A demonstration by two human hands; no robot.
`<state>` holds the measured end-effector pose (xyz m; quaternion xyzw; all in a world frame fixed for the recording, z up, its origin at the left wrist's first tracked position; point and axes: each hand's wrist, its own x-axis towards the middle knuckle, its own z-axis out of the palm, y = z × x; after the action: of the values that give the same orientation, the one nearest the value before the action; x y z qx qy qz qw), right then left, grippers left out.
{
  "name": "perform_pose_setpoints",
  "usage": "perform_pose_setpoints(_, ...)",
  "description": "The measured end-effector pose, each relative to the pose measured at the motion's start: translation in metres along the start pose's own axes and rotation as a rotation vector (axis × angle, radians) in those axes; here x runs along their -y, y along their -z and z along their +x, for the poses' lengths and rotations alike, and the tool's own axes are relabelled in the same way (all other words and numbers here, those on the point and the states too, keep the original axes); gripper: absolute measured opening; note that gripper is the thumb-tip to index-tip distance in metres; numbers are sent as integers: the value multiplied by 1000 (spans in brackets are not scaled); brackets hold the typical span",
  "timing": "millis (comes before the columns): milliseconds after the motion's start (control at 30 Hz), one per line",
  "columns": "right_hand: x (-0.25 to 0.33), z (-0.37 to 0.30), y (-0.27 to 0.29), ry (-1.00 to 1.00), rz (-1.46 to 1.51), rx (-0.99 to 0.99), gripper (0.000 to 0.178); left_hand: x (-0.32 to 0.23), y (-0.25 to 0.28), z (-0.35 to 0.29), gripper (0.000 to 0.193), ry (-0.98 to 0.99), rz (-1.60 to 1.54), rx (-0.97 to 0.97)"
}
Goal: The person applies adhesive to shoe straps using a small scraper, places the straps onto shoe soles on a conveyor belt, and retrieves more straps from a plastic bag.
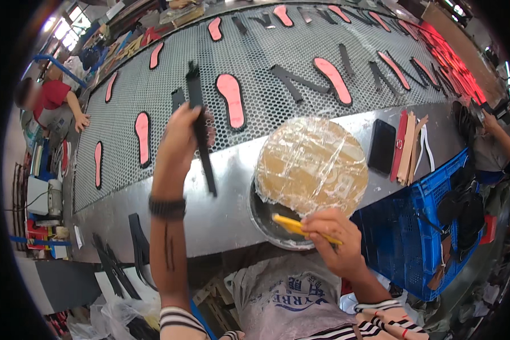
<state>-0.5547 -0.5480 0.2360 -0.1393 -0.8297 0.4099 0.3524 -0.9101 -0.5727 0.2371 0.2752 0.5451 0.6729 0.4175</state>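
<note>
My left hand is closed on a black strap, whose ends stick out beyond the fingers over the near edge of the mesh conveyor. My right hand grips a slim yellow brush; its tip points into the uncovered part of a round pot, and the bristles cannot be made out. A brown cardboard disc wrapped in clear tape covers most of that pot. Pink insoles with black rims lie on the mesh, with black strap pieces among them.
Right of the pot lie a black phone and red and tan strips. A blue crate stands below them. One person's hand rests at the conveyor's left edge; another's hand is at far right. Red light glows there.
</note>
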Motion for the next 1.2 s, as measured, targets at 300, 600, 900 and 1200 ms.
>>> perform_pose_setpoints(300,1,4,-10,-121,65,-22,10,65,57,93,42,-125,692,-459)
perform_pose_setpoints(600,-16,-16,-2,-211,66,-66,10,52,273,-210,35,-316,1652,-1297)
perform_pose_setpoints(900,5,-20,-16,-189,-4,-44,12,65,430,-388,45,516,1537,-1416)
perform_pose_setpoints(1200,7,4,-41,-212,-196,188,11,-58,122,-292,35,-450,-277,-513)
